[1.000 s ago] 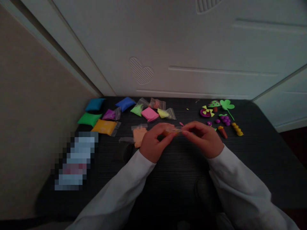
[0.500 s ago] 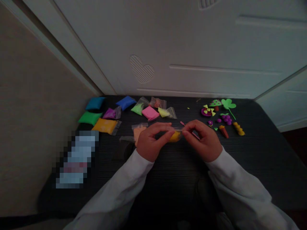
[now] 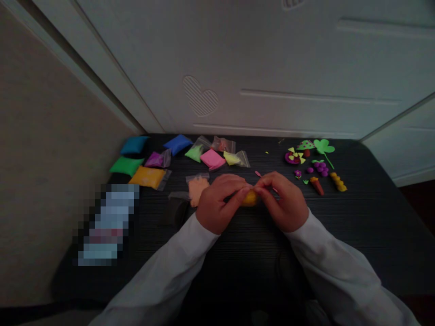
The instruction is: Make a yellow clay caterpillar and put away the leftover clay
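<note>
Between my hands is a small clear bag of yellow clay (image 3: pixel 249 198), held by its top edge. My left hand (image 3: pixel 222 201) pinches that edge from the left, thumb against fingers. From the right, my right hand (image 3: pixel 283 199) pinches the same edge, and the fingertips of both hands nearly meet. Behind my right hand a pink tool (image 3: pixel 258 174) lies partly hidden. A bag of peach clay (image 3: pixel 197 190) lies just left of my left hand, with a bag of black clay (image 3: pixel 176 210) beside it.
Several clay packets, such as the pink one (image 3: pixel 213 159) and the orange one (image 3: pixel 148 177), lie at the back left of the black table (image 3: pixel 238 253). Small clay models, including purple grapes (image 3: pixel 321 169) and a yellow twist (image 3: pixel 338 182), lie right. A pixelated item (image 3: pixel 110 224) lies left.
My hands have come closer together along the bag's top edge, the right one moving slightly left. The bag's edge is now more covered by the fingers.
</note>
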### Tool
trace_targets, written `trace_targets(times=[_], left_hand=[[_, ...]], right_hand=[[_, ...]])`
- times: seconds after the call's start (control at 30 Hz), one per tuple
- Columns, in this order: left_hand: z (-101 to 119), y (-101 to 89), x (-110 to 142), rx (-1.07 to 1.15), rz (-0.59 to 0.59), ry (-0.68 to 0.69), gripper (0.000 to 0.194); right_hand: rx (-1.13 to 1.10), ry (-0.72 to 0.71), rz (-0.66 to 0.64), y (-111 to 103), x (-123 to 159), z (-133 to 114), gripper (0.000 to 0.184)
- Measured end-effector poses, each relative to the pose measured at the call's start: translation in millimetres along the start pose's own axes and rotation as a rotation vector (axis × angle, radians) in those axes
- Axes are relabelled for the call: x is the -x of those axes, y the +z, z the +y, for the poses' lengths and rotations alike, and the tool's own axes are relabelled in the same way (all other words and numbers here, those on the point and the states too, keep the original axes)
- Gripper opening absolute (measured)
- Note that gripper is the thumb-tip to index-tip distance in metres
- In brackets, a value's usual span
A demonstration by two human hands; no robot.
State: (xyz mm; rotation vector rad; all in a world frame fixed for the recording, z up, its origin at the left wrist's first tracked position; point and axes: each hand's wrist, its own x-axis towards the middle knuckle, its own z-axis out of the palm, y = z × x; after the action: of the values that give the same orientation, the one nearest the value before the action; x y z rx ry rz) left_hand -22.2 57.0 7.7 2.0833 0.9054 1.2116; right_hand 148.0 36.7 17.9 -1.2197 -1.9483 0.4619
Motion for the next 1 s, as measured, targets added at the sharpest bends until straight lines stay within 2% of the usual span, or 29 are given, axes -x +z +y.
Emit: trace_targets(times=[0.17,0.3,0.43,0.47,0.5,0.57,0.67,0.73,0.8,0.83,0.87,0.93,1.0], left_hand=[[-0.3,-1.3,-1.0,-0.017,0.05,-0.011,0.01],[-3.6,-0.6,-3.8,-0.084,0.006,-0.101,0.015],[-6.9,-20.5,-9.8,-0.304,0.099,-0.194,0.021],[-7.6,-29.0,-10.9,-0.373,0.058,-0.211,0.02],[-8.3,-37.9,-11.5,-0.433,-0.032,-0.236,0.021],[-10.7,-55.1,-11.3,-0.544,-0.169,-0.33,0.023],[-17.1,-71.9,-8.1,-0.771,-0.178,-0.536,0.034],[-21.9,-74.5,-5.9,-0.871,-0.185,-0.719,0.046],[-25.5,-71.4,-4.7,-0.907,-0.246,-0.884,0.06],[-26.6,-68.5,-4.5,-0.905,-0.286,-0.93,0.065],[-27.2,-65.2,-4.6,-0.904,-0.314,-0.948,0.069],[-27.8,-59.1,-4.7,-0.884,-0.35,-0.933,0.07],[-29.1,-55.0,-4.3,-0.864,-0.352,-0.9,0.068]], right_hand=[[-0.069,0.134,-0.022,-4.4,-1.7,1.9,0.015],[-0.1,0.234,-0.024,-2.2,-1.5,8.8,0.02],[-0.346,0.51,0.048,6.7,-3.2,22.7,0.028],[-0.42,0.567,0.04,9.8,-4.0,26.4,0.03],[-0.468,0.601,0.019,13.0,-4.9,29.9,0.031],[-0.512,0.622,-0.044,19.5,-6.1,35.7,0.032],[-0.486,0.608,-0.075,26.0,-5.6,39.4,0.03],[-0.419,0.588,-0.008,27.1,-4.1,36.0,0.039],[-0.24,0.491,0.067,27.3,-1.9,26.2,0.048],[-0.087,0.38,0.065,28.0,-0.4,19.1,0.045],[0.059,0.251,0.01,29.6,1.3,11.1,0.039],[0.157,0.037,-0.236,35.5,5.2,-5.4,0.027],[0.242,-0.036,-0.429,44.1,8.9,-18.1,0.027]])
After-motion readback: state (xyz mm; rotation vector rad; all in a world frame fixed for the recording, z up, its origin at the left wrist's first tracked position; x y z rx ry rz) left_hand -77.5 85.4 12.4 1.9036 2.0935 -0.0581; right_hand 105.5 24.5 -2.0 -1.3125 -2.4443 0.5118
